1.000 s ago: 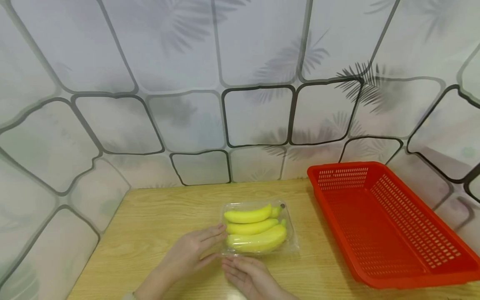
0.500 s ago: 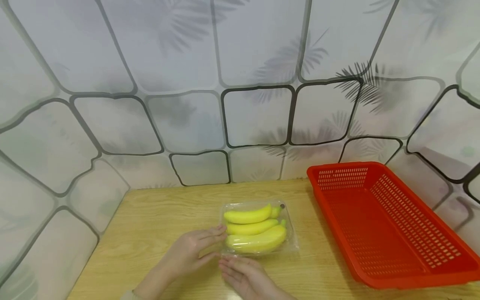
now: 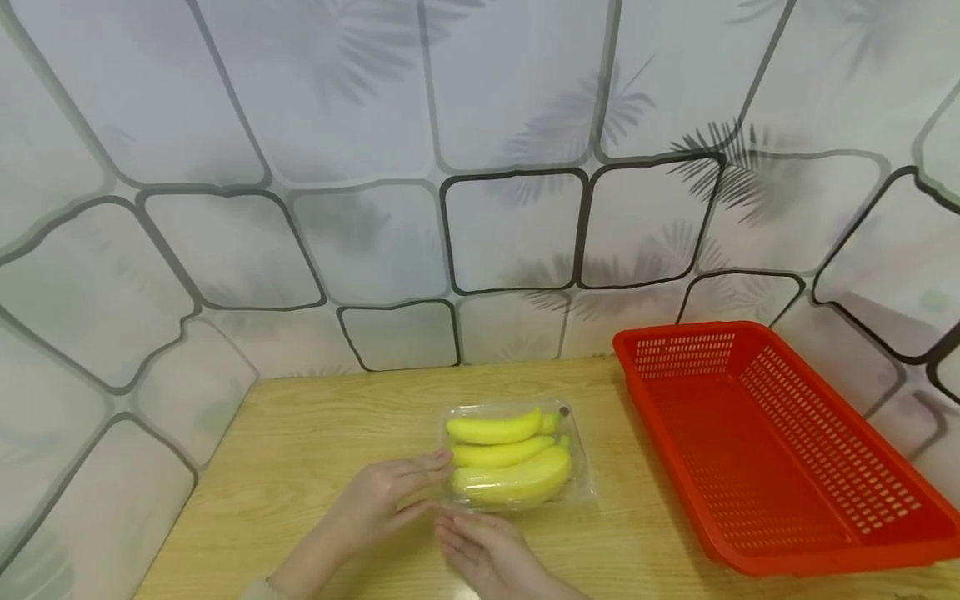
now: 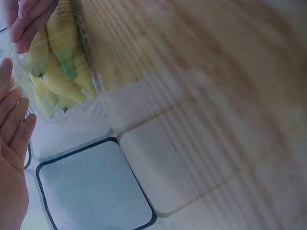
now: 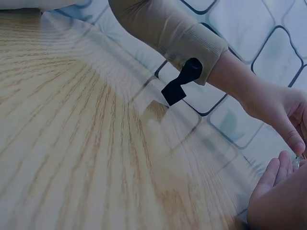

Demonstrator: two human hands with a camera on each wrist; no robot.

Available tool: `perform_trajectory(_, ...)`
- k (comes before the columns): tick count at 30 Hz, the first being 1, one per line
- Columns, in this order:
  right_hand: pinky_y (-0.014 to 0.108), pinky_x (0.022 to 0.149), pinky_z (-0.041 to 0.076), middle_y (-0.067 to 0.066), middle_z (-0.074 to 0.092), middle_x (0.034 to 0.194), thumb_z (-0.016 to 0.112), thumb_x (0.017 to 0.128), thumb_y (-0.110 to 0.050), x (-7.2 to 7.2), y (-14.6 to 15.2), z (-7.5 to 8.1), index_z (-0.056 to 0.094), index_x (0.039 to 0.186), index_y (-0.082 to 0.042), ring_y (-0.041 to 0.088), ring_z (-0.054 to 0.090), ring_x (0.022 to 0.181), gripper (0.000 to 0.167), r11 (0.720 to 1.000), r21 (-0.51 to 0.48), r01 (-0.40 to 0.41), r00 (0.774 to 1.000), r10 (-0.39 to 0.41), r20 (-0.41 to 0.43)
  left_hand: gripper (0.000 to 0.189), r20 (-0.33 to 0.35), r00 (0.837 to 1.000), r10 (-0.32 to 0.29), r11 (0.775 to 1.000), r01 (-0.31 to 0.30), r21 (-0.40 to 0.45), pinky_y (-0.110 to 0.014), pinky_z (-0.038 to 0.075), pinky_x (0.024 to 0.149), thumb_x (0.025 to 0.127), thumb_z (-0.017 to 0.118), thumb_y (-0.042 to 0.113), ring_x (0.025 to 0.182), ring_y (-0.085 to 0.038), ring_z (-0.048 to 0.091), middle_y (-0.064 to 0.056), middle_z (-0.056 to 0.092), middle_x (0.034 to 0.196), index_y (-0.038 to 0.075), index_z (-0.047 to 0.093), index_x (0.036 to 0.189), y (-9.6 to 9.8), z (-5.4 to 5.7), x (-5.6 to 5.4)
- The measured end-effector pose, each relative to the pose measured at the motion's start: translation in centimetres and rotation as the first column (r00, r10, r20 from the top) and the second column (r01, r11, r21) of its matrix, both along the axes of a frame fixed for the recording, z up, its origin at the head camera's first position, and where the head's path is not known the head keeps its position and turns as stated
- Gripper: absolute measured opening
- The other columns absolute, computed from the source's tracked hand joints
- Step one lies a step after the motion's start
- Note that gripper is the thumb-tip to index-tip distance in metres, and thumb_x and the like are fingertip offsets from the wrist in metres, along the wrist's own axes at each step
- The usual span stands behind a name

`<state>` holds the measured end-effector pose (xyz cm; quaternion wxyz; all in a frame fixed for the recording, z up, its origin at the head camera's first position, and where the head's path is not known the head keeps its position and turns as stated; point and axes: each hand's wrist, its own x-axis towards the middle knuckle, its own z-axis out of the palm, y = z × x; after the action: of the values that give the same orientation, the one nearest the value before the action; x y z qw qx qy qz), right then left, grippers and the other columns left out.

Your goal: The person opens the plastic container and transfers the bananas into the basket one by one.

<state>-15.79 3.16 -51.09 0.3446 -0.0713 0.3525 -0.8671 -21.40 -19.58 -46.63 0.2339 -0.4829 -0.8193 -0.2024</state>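
A clear plastic box with several yellow bananas inside lies on the wooden table. My left hand reaches in from the left. Its fairly straight fingers touch the box's left side, and its thumb points at the near-left corner. Just in front of that corner, my right hand pinches the rim, thumb uppermost and the other fingers below. In the right wrist view, a bit of clear plastic shows between the left thumb tip and the right hand. The left wrist view shows the box with the bananas' green tips.
A large red plastic basket with slotted walls stands on the right of the wooden table. Behind and beside the table runs a pale wall patterned with dark outlines and leaves. A black strap hangs at the left cuff.
My right hand has shifted slightly left along the box's near edge. The left hand stays at the box's left side, and the box has hardly moved.
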Motion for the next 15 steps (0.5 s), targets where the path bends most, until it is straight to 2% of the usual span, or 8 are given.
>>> perform_trajectory(8, 0.022, 0.113, 0.053, -0.002, 0.073, 0.122, 0.054, 0.110, -0.014, 0.21, -0.56, -0.11, 0.065, 0.130, -0.003, 0.004, 0.070, 0.113, 0.025, 0.997, 0.047, 0.056, 0.998, -0.057, 0.034, 0.054, 0.037, 0.999, -0.019, 0.999, 0.017, 0.043, -0.028, 0.061, 0.101, 0.078, 0.092, 0.018, 0.116, -0.026, 0.077, -0.012, 0.074, 0.133, 0.004, 0.075, 0.127, 0.06, 0.00, 0.03)
perform_trajectory(15, 0.018, 0.107, 0.056, -0.004, 0.075, 0.118, 0.054, 0.110, -0.015, 0.13, -1.03, 0.04, 0.067, 0.129, -0.005, 0.002, 0.070, 0.108, 0.024, 0.992, 0.082, 0.099, 0.993, -0.103, 0.053, 0.052, 0.063, 0.998, -0.026, 0.998, 0.023, 0.054, -0.028, 0.061, 0.101, 0.078, 0.091, 0.016, 0.116, -0.027, 0.077, -0.013, 0.074, 0.133, 0.004, 0.075, 0.127, 0.08, 0.16, -0.05)
